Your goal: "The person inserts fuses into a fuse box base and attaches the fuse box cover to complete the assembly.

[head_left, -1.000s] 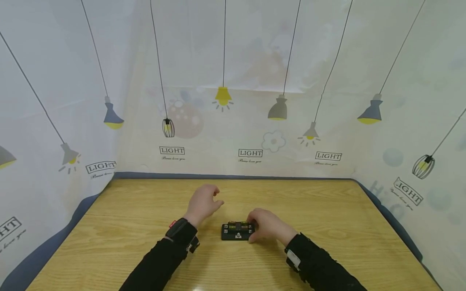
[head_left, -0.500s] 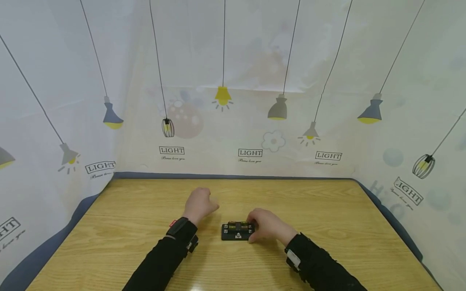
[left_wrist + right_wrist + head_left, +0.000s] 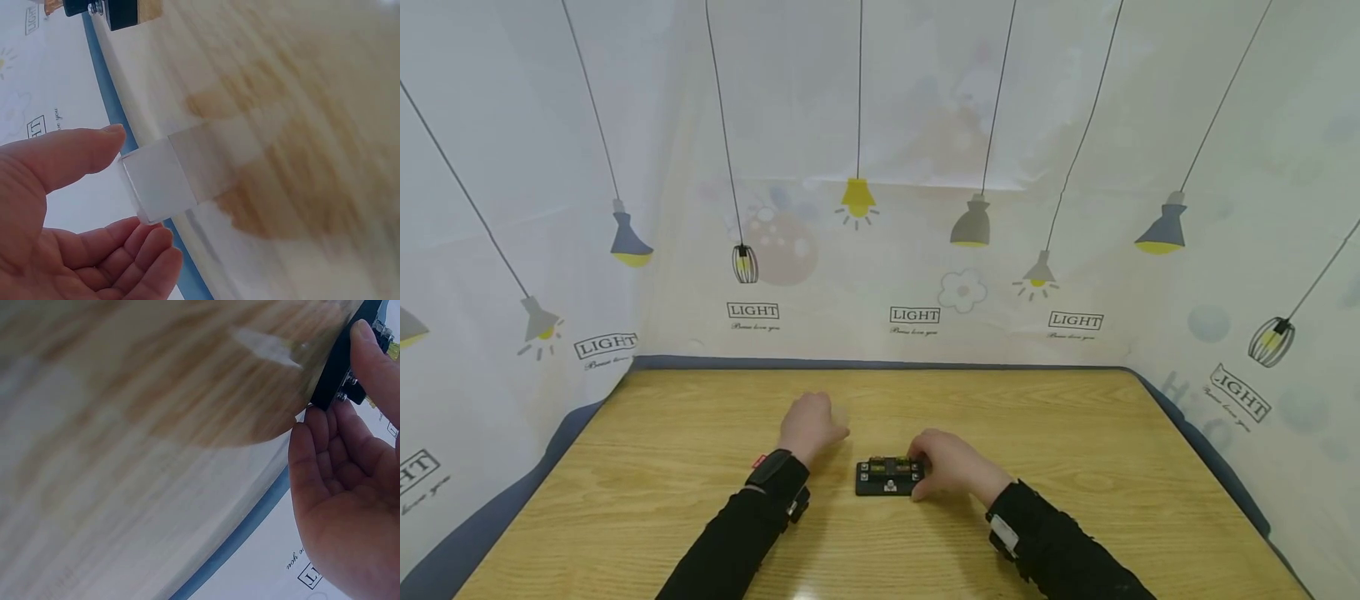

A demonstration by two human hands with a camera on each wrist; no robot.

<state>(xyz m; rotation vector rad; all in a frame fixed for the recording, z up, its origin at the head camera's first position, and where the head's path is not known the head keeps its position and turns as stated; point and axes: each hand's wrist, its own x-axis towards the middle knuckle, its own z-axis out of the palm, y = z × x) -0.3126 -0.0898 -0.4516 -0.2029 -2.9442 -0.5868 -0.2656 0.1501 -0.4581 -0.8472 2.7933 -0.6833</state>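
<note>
A black fuse block (image 3: 880,488) with metal screw terminals and coloured fuses along its top lies on the wooden table. My right hand (image 3: 953,463) grips its right end, thumb on the near side and fingers on the far side. In the right wrist view, part of the fuse block (image 3: 332,378) shows between thumb and fingers. Left of and farther back than the block is my left hand (image 3: 808,427). A clear plastic cover (image 3: 161,181) sits between its thumb and curled fingers at the tabletop. From the head only a faint bit of this cover (image 3: 840,415) shows.
The wooden table (image 3: 1045,417) runs back to a blue edging (image 3: 880,364) at the foot of the walls. Pale sheets (image 3: 910,250) printed with hanging lamps enclose the back and both sides.
My left hand's fingers and thumb have closed together, and the hand has drawn slightly back toward me. The right hand and the fuse block have stayed in place.
</note>
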